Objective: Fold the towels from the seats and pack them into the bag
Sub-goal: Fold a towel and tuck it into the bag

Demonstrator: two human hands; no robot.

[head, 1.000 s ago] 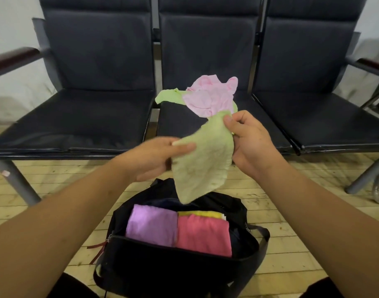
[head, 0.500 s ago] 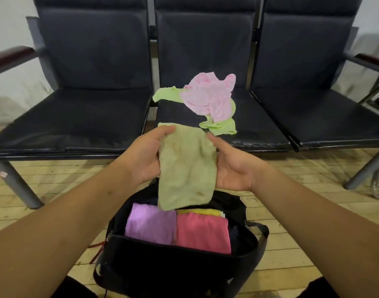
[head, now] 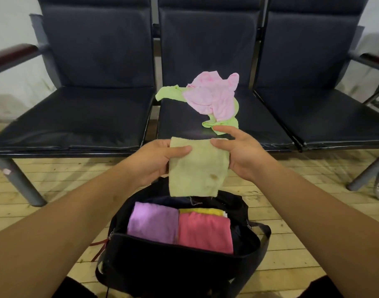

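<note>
A pale green towel [head: 196,168], folded into a hanging rectangle with a brown stain, is held between both hands above the bag. My left hand [head: 156,162] pinches its left top edge with the thumb on the front. My right hand [head: 241,153] grips its right edge, thumb on the cloth. The open black bag [head: 162,261] stands on the floor below, holding folded purple [head: 152,222], red-pink [head: 204,231] and yellow [head: 202,211] towels. On the middle seat [head: 180,119] lie a crumpled pink towel [head: 212,97] and a bright green towel [head: 169,94] partly under it.
Three dark padded seats joined in a row stand against the wall, the left seat [head: 76,117] and right seat [head: 326,112] bare. Wooden armrests flank the row at both ends. Metal legs [head: 20,181] meet the pale plank floor around the bag.
The pale green towel has been folded narrower and lowered from seat height toward the bag. Both hands shifted to its top edge, now held wider apart.
</note>
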